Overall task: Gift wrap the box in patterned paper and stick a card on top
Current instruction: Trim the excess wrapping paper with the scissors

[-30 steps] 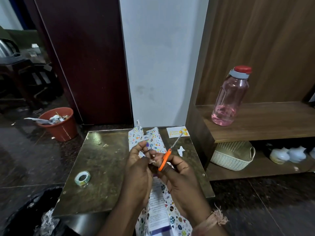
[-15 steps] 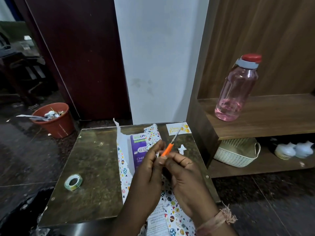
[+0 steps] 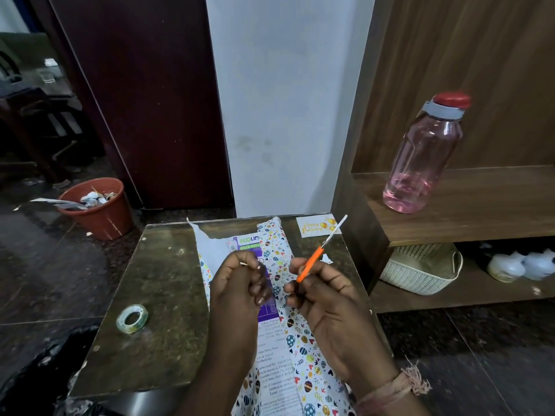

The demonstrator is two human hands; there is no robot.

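The box [image 3: 264, 295], half-covered by patterned paper [image 3: 303, 340], runs 6-to-12 beneath both hands. Left hand [image 3: 240, 283] pinches a small tape piece; right hand [image 3: 327, 298] grips scissors [image 3: 318, 256] pointing 1 o'clock.

- Box [image 3: 267, 340] lies on paper [image 3: 312, 355], mid-surface [image 3: 168, 283].
- Tape roll [image 3: 132, 318] left of box.
- Card [image 3: 318, 226] at far right corner.
- Bottle [image 3: 423, 157] on shelf [image 3: 480, 205], right.

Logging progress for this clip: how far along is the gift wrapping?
Early. The patterned paper lies only partly folded over the box, its printed face still showing. The right hand holds orange scissors; the left hand is curled above the box. Taping and the card remain.
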